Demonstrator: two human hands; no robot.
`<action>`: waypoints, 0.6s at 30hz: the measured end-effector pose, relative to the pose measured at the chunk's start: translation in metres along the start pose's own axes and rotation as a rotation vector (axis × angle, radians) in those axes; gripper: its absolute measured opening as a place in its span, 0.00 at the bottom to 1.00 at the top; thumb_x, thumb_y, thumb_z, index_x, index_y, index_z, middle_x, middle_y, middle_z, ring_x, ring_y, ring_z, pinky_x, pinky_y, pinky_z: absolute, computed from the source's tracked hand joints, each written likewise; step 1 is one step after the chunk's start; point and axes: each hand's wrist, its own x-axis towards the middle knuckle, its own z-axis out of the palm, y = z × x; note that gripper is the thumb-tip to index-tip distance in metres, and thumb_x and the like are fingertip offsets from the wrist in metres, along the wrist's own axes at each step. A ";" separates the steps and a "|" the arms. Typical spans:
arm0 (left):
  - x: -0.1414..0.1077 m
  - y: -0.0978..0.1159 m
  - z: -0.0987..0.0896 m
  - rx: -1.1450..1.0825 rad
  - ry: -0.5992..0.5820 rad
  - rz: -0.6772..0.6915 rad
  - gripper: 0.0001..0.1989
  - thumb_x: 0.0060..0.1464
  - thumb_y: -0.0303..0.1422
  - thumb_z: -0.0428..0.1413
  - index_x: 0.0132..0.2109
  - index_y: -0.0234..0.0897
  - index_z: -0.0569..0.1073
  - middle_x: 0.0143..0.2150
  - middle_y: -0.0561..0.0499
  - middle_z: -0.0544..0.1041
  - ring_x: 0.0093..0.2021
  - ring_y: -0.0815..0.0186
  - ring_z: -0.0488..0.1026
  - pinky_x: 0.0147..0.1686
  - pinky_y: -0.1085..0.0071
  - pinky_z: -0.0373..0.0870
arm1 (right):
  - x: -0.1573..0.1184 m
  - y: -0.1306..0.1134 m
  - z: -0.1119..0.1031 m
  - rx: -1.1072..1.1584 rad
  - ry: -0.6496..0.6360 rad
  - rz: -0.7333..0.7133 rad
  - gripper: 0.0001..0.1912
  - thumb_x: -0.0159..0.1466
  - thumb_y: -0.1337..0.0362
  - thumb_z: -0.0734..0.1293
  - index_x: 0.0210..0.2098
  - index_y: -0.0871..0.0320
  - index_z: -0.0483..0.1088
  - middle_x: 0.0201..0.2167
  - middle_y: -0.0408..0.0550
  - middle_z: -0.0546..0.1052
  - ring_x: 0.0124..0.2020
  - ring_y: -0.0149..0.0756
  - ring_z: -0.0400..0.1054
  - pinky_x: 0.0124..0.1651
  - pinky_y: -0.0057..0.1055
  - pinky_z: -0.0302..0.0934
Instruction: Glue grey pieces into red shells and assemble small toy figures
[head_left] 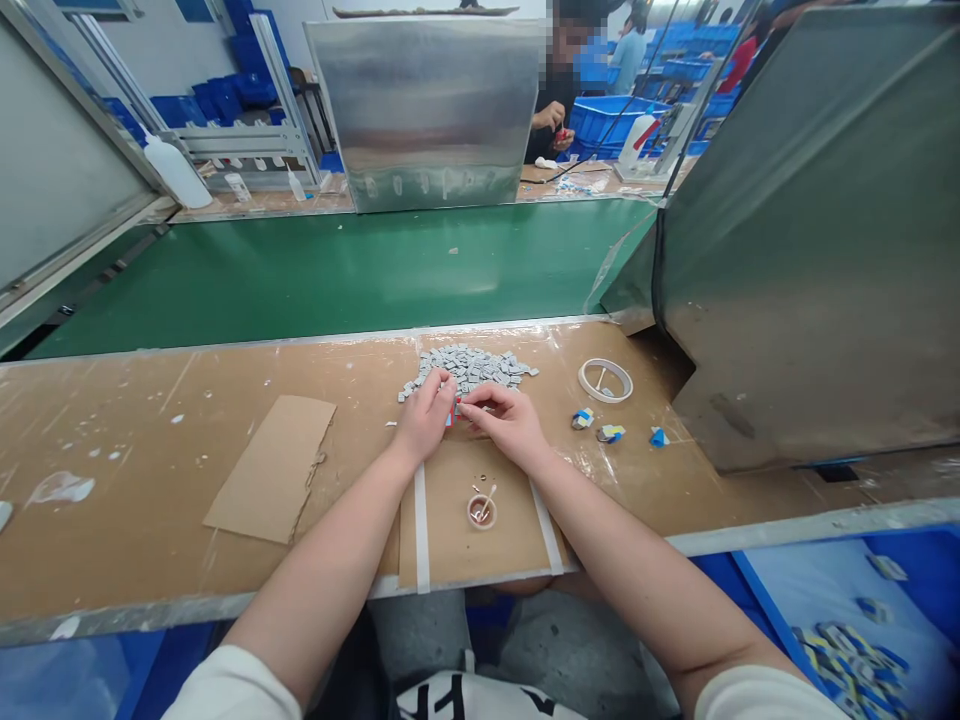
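Note:
My left hand point(426, 418) is closed, with thumb and fingers pinching a small red piece point(451, 415) that has a bit of light blue on it. Close against it from the right, my right hand point(506, 422) pinches with thumb and forefinger at the red piece's upper end; whatever lies between those fingertips is too small to name. Just beyond both hands spreads a heap of small grey flat pieces point(480, 365). Nearer my body stands a small round cup point(481, 512) with a white stick leaning in brownish contents.
Right of my hands lie a white tape ring point(605, 381) and small blue-yellow pieces point(611, 433). A cardboard sheet point(270, 468) rests at left. Beyond the table runs a green belt point(390, 265); a large metal panel point(817, 250) stands at right. A co-worker's hands point(555, 122) show across the belt.

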 end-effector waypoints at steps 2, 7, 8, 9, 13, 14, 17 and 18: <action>0.000 0.001 0.000 -0.001 0.001 0.000 0.15 0.71 0.46 0.45 0.41 0.43 0.67 0.29 0.56 0.69 0.33 0.63 0.68 0.37 0.69 0.58 | -0.001 -0.001 0.001 -0.050 0.024 -0.072 0.15 0.62 0.49 0.77 0.34 0.54 0.80 0.35 0.49 0.80 0.35 0.37 0.74 0.35 0.33 0.74; -0.002 0.003 0.004 -0.033 0.028 -0.024 0.15 0.71 0.45 0.44 0.40 0.42 0.66 0.31 0.55 0.69 0.35 0.63 0.68 0.37 0.69 0.59 | -0.002 -0.005 0.002 -0.218 0.050 -0.252 0.12 0.67 0.51 0.73 0.34 0.52 0.80 0.35 0.49 0.81 0.38 0.40 0.75 0.38 0.36 0.72; -0.002 0.003 0.005 -0.040 0.031 -0.031 0.15 0.71 0.45 0.44 0.40 0.42 0.66 0.31 0.55 0.69 0.34 0.63 0.67 0.37 0.70 0.59 | -0.002 -0.006 0.002 -0.249 0.050 -0.279 0.12 0.68 0.52 0.72 0.34 0.52 0.80 0.36 0.49 0.81 0.38 0.41 0.75 0.39 0.37 0.72; -0.002 0.003 0.005 -0.045 0.035 -0.036 0.15 0.72 0.45 0.44 0.40 0.42 0.66 0.31 0.55 0.69 0.34 0.63 0.67 0.37 0.70 0.59 | -0.002 -0.006 0.002 -0.274 0.050 -0.299 0.12 0.69 0.52 0.71 0.34 0.52 0.80 0.36 0.49 0.82 0.38 0.41 0.75 0.40 0.37 0.72; -0.003 0.001 0.007 -0.040 0.056 -0.040 0.14 0.72 0.45 0.44 0.41 0.43 0.65 0.33 0.55 0.70 0.35 0.64 0.68 0.39 0.69 0.60 | -0.002 -0.005 0.002 -0.315 0.048 -0.321 0.11 0.70 0.54 0.70 0.35 0.51 0.80 0.36 0.49 0.82 0.38 0.40 0.76 0.41 0.38 0.72; -0.003 0.000 0.007 -0.033 0.061 -0.041 0.14 0.72 0.45 0.44 0.41 0.43 0.65 0.33 0.55 0.71 0.35 0.64 0.69 0.39 0.69 0.60 | -0.001 -0.004 0.002 -0.313 0.044 -0.317 0.11 0.70 0.54 0.70 0.35 0.51 0.80 0.36 0.49 0.82 0.38 0.40 0.76 0.41 0.38 0.72; -0.004 0.001 0.006 -0.001 0.067 -0.035 0.13 0.72 0.45 0.44 0.42 0.43 0.65 0.32 0.55 0.71 0.34 0.64 0.70 0.40 0.69 0.60 | -0.002 -0.004 0.003 -0.282 0.031 -0.312 0.11 0.70 0.54 0.70 0.34 0.52 0.79 0.36 0.50 0.81 0.38 0.40 0.75 0.40 0.37 0.72; -0.005 0.001 0.006 0.011 0.065 -0.026 0.13 0.72 0.44 0.44 0.42 0.43 0.65 0.31 0.55 0.71 0.34 0.63 0.70 0.40 0.68 0.60 | -0.002 -0.004 0.004 -0.268 0.030 -0.313 0.11 0.70 0.55 0.70 0.34 0.52 0.79 0.36 0.50 0.81 0.39 0.40 0.75 0.40 0.37 0.72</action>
